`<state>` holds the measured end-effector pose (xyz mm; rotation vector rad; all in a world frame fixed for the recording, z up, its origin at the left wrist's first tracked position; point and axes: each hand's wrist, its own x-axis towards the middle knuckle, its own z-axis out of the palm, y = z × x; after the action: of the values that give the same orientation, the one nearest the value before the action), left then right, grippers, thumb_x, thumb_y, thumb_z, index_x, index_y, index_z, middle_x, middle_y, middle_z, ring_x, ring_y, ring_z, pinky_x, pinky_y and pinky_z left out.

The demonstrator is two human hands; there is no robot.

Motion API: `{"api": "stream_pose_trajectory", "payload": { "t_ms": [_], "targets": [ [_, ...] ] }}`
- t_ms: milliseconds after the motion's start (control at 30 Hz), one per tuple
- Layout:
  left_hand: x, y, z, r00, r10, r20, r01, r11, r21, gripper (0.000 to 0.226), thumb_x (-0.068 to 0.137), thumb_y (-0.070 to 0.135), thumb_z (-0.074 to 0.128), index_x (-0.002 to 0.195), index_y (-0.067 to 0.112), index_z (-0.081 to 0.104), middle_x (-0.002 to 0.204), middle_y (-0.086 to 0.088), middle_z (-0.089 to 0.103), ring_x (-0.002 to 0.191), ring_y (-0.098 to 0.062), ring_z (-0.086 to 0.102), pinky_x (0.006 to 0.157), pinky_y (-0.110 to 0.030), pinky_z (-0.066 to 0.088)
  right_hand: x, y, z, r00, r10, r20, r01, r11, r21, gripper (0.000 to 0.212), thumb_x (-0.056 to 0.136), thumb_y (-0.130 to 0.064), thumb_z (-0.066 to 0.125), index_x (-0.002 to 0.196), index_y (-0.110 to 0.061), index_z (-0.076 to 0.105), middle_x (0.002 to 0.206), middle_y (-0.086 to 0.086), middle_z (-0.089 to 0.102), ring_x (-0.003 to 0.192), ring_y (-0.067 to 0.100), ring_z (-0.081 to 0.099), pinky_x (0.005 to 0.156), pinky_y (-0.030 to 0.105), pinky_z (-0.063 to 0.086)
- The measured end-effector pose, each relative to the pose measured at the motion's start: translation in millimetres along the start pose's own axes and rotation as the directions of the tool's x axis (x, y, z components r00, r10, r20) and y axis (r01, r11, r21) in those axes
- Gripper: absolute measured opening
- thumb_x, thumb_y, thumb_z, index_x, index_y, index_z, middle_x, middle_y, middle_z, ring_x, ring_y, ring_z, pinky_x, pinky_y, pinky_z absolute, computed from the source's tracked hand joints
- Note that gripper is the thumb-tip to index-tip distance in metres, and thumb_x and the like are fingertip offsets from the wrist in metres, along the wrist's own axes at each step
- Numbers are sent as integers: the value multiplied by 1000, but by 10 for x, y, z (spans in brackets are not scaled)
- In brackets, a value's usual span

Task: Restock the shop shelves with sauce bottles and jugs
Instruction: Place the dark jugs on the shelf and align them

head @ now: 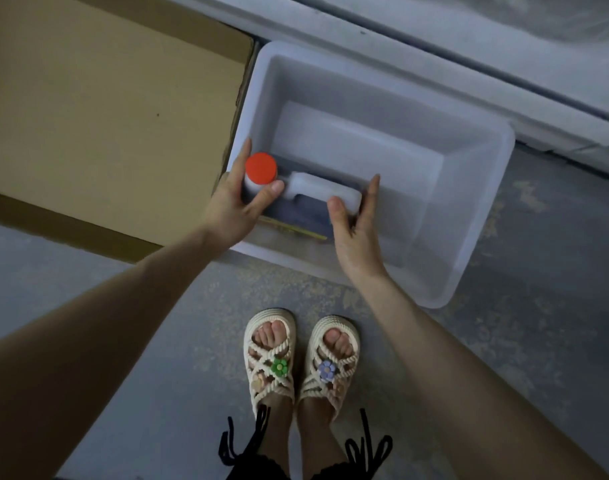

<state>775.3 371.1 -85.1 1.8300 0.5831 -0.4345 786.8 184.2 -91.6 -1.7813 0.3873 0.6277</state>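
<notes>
A flattened brown cardboard box [105,109] lies on the grey, mottled floor [525,306] at the far left. Nearer in, two cream rope sandals [301,362] stand side by side, one with a green flower, the other a purple one

Translucent smooth plastic tub [476,161], matt cardboard box [105,98] (red-capped plastic jug [317,188]), mottled concrete floor [504,271].

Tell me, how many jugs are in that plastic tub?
1. The jug with the red cap stands at the tub's near-left corner, gripped by the left hand and right hand. The rest of the tub looks bare.
</notes>
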Motion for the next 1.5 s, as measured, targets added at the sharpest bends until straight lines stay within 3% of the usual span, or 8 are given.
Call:
{"api": "stream_pose_trajectory", "payload": {
  "t_ms": [133,367,567,900,1133,1233,1367,1500],
  "targets": [
    [253,-36,-67,1000,19,18,-20,996,88,65,76,66,60,131,34,44,117,0,57,107,-6,55,97,-26,44,204,-19,-8,999,-36,-9,37,999,40,86,92,-40,56,154,-24,-1,144,-13,28,135,0,29,102,7,28],
    [486,26,-48,996,34,82,-28,997,-74,63,73,59,64,122,25,43,102,13,59,95,1,60,88,-21,47,435,-22,25,995,-48,-83,50,999,16,60,81,-54,58,131,-24,43,126,-3,57,115,11,55,100,29,44],
    [629,27,8,992,59,113,-37,983,-181,31,82,43,64,107,32,49,94,12,64,90,-3,64,83,-24,50,632,-69,4,989,-71,-133,80,994,68,27,91,-39,61,110,-23,52,96,-15,62,85,-8,58,77,10,44],
    [494,458,34,990,127,63,-105,956,-275,28,90,30,61,115,24,51,98,6,65,86,-3,65,75,-19,51,490,-444,-189,979,-123,-163,134,989,57,32,85,-51,64,102,-26,56,101,-4,66,95,15,64,86,41,53],
    [-242,1685,-212,981,186,49,-167,950,-264,54,77,50,66,120,20,52,108,1,65,96,-9,65,81,-24,52,-368,-1636,-789,966,-176,-189,186,982,31,23,87,-49,61,92,-28,54,92,-10,65,87,9,63,78,29,51],
    [-742,2445,-380,974,219,59,-200,950,-238,44,85,45,66,118,21,52,107,1,66,98,-11,65,88,-31,53,-906,-2329,-1121,959,-197,-206,204,979,17,25,87,-52,60,91,-27,55,91,-8,65,88,12,63,78,30,51],
    [-1421,3554,-678,947,308,91,-284,936,-210,34,84,47,66,108,27,53,99,3,67,92,-12,66,88,-36,54,-1722,-3340,-1572,937,-240,-254,247,969,-4,15,90,-47,58,86,-33,54,87,-19,61,79,-7,59,67,6,46],
    [-2147,4739,-983,891,447,80,-428,886,-179,36,83,48,67,108,26,54,102,6,67,94,-9,65,86,-31,51,-2547,-4375,-2015,885,-318,-341,330,944,-24,14,89,-47,60,92,-34,60,92,-19,66,93,2,63,88,28,50]
  ]
}}
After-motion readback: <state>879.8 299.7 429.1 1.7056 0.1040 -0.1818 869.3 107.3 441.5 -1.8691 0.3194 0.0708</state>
